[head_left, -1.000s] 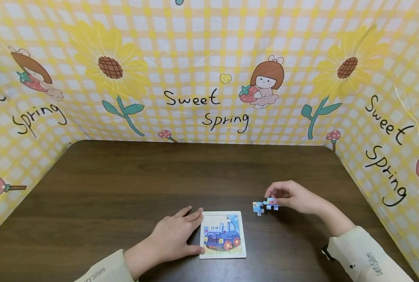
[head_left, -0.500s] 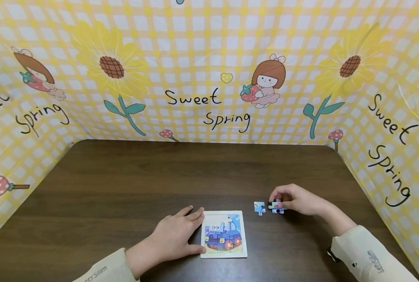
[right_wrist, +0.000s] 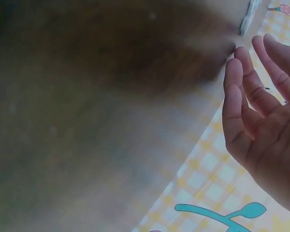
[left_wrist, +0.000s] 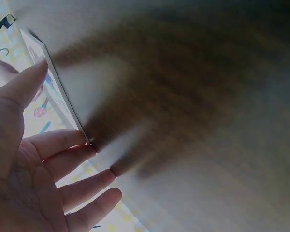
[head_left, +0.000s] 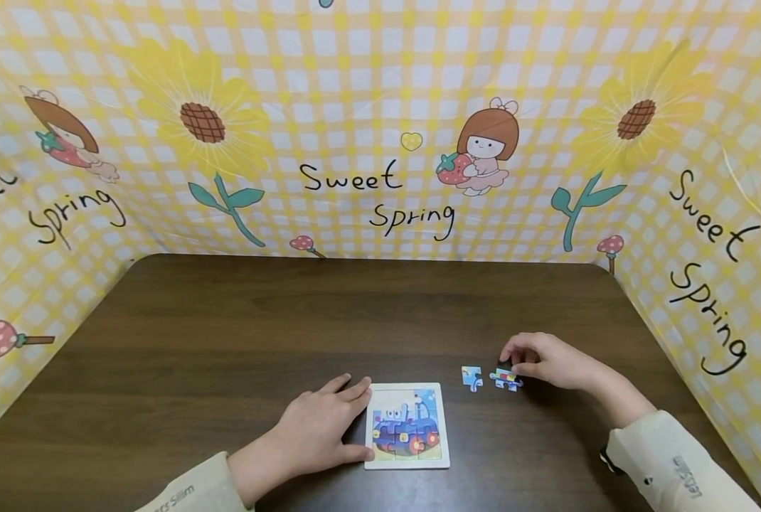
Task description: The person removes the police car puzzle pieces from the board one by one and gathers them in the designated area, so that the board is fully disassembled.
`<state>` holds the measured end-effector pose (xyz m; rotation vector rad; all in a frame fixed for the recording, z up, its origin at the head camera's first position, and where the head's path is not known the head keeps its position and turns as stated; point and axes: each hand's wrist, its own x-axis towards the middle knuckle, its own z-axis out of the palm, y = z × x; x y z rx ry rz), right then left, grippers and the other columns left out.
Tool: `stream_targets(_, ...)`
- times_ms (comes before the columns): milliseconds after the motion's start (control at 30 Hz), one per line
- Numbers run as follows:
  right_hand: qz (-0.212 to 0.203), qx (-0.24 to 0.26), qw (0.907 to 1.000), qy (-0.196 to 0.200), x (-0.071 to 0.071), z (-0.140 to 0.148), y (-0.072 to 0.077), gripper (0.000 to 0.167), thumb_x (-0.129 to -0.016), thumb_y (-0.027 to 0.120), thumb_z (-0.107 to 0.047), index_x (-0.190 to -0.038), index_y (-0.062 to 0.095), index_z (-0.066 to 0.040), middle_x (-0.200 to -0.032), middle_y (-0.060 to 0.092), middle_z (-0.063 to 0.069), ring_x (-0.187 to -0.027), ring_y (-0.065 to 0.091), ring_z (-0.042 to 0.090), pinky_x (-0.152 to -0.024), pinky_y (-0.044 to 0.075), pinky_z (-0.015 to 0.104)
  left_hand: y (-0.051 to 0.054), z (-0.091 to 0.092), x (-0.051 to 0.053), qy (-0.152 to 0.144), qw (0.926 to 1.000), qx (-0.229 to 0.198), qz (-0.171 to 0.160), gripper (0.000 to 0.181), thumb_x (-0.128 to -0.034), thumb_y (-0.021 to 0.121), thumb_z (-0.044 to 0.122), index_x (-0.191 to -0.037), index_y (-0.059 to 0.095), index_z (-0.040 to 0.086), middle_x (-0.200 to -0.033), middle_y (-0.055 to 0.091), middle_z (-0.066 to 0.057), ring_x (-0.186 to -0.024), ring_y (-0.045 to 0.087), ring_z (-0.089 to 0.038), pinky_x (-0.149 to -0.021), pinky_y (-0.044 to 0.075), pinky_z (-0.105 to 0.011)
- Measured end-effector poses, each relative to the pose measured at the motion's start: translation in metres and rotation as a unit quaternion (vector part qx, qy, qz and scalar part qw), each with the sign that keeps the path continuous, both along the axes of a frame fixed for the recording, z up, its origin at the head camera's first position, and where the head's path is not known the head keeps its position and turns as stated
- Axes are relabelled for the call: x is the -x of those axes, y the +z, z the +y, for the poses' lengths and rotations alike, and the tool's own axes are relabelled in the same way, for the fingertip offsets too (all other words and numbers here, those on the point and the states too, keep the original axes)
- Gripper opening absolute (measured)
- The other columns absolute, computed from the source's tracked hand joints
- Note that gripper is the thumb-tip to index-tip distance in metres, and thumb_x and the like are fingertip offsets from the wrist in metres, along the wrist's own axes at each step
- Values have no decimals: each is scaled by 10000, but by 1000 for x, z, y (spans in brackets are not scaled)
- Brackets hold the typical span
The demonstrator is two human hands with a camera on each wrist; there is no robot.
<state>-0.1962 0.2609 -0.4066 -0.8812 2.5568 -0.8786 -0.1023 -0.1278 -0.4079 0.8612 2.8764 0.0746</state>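
Observation:
A square puzzle tray [head_left: 445, 427] with a pale border lies on the table, showing a blue cartoon vehicle; its upper left part is bare board. My left hand [head_left: 313, 427] is spread flat beside it, index fingertip and thumb touching its left edge. To the right, one loose puzzle piece [head_left: 471, 377] lies on the wood. A second puzzle piece [head_left: 506, 379], blue with red and yellow, lies just right of it. My right hand [head_left: 550, 363] hovers at that piece, fingers loosely bent and thumb apart from them. In the right wrist view nothing shows between the fingers [right_wrist: 253, 87].
The dark wooden table [head_left: 291, 306] carries all of this. A yellow checked cloth [head_left: 355, 107] with flowers and lettering stands around its back and sides.
My right hand has moved the second puzzle piece to the right, away from the first one, and loosened its grip on it. The left hand and the tray stay in place.

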Motion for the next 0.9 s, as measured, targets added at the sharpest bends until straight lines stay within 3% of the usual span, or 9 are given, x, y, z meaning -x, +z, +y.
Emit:
stream_targets(300,-63,275,9995,124,-3,-15,9,133,-943,652,-70,-1075,661,-54,-894,635,-4,-782,554,62,-667,476,231,-1,-1,0,-30,9999,-13,97,837,-790,702,655,-1411,570,108,-1490,536,-21,-1364,504,-328,-851,559,-501)
stream_targets(900,-333,229,9919,1201,-8,-97,10,139,-927,669,-46,-1043,711,-109,-939,634,46,-776,542,52,-677,497,217,0,-1,0,10,10000,-45,-10,845,-793,698,658,-1425,555,115,-1504,520,-18,-1379,488,-327,-861,552,-519)
